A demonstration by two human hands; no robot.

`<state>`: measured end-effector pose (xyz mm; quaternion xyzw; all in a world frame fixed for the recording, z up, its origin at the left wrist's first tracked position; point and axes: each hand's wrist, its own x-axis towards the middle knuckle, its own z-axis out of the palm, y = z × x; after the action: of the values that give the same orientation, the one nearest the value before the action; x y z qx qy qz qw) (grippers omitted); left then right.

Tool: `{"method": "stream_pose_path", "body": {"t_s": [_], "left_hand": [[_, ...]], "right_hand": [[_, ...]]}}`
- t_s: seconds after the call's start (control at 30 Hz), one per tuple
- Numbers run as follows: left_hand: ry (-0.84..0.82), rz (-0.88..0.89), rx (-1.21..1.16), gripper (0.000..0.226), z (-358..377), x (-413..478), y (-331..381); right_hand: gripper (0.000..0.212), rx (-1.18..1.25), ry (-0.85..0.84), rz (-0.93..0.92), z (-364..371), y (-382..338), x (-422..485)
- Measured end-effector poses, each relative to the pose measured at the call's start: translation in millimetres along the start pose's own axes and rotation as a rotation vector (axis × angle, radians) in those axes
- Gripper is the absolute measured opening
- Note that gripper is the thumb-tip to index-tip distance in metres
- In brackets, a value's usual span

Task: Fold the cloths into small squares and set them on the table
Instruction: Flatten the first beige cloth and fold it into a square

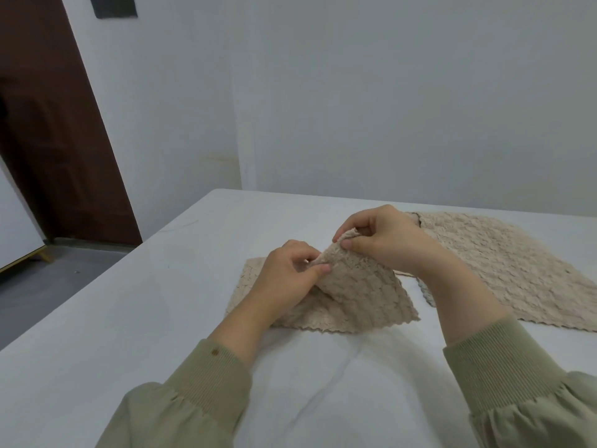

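Both grips closed on fabric: your right hand pinches the raised corner of the beige cloth, while your left hand pinches the same lifted edge just beside it. The cloth's lower part rests on the white desk; a second cloth lies flat at right.

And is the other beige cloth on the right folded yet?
Not yet: the beige textured cloth on the right lies spread flat on the white table.

No readable text, labels, brands or numbers; near cloth, far cloth, table all unmarked; dark panel on wall shows nothing legible.
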<state>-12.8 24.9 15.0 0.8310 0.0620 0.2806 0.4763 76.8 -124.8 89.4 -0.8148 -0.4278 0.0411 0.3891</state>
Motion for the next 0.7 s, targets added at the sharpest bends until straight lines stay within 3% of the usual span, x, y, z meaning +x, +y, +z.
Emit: {"method": "stream_pose_path", "body": {"t_s": [0.03,0.13,0.17,0.23,0.37,0.4,0.47,0.53,0.6,0.7], "left_hand": [[0.025,0.006,-0.002,0.022,0.2,-0.6,1.2],[0.125,0.024,0.018,0.015,-0.9,-0.6,3.0],[0.154,0.032,0.038,0.012,-1.3,-0.2,2.5],[0.215,0.068,0.098,0.012,-1.7,0.1,-0.3],[0.303,0.114,0.239,0.026,-3.5,2.2,-8.4],[0.304,0.093,0.245,0.028,-5.0,3.5,-9.9],[0.279,0.015,0.227,0.029,-8.4,6.6,-10.2],[0.212,-0.097,0.184,0.031,-12.1,10.0,-8.9],[0.071,-0.239,-0.018,0.025,-18.3,11.7,-6.7],[-0.222,-0.46,-0.523,0.008,-26.2,7.7,3.0]], "right_hand": [[0.007,-0.024,-0.003,0.012,-0.3,-1.7,-0.6],[0.06,-0.189,-0.143,0.16,-2.4,1.5,-0.8],[0.066,-0.267,-0.202,0.218,-3.6,1.2,-1.9],[0.033,-0.381,-0.339,0.263,-5.8,5.9,-4.3],[0.018,-0.38,-0.544,0.338,-6.6,24.2,-3.7],[0.011,-0.329,-0.488,0.354,-5.1,32.9,-0.3],[0.006,-0.147,-0.177,0.379,0.6,51.4,8.6],[0.009,0.221,0.06,0.405,7.5,61.2,15.7],[0.014,0.639,0.003,0.438,15.3,64.8,17.3],[0.016,0.915,-0.168,0.498,20.7,65.4,9.8]]}}
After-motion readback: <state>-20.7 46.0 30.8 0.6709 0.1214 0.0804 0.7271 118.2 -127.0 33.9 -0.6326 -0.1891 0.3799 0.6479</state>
